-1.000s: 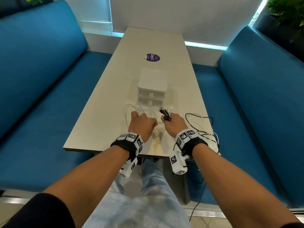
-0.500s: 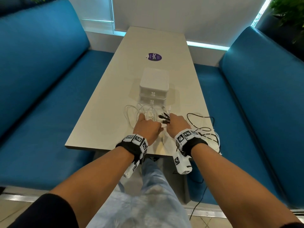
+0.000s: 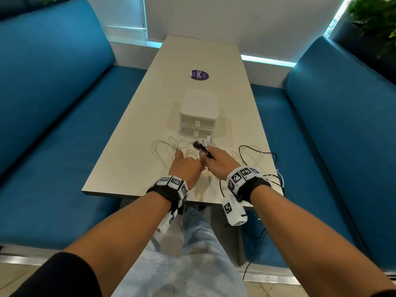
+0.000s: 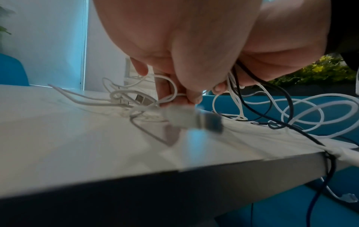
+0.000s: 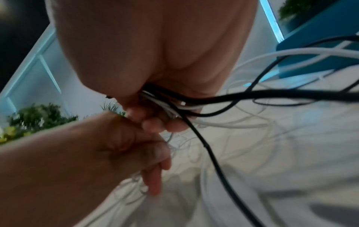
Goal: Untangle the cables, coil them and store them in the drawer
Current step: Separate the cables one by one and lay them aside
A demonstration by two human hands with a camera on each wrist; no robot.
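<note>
A tangle of white cables (image 3: 165, 146) and black cables (image 3: 257, 151) lies on the near end of the table (image 3: 132, 129). My left hand (image 3: 185, 166) pinches a white cable (image 4: 170, 95) near its USB plug (image 4: 192, 118), low over the tabletop. My right hand (image 3: 216, 160) grips a bundle of black and white cable ends (image 3: 200, 146), whose strands (image 5: 174, 106) run out of its fist. The two hands touch. A small white two-drawer box (image 3: 199, 112) stands just beyond them, both drawers closed.
Blue benches (image 3: 53, 116) flank the table on both sides. Black and white cables hang over the table's near right corner (image 3: 278, 183) toward the floor. A purple round sticker (image 3: 200, 75) lies farther up the table. Plants (image 3: 372, 22) stand at the back right.
My hands have come together and shifted slightly forward toward the drawer box. The right hand's cable ends have lifted closer to the box front.
</note>
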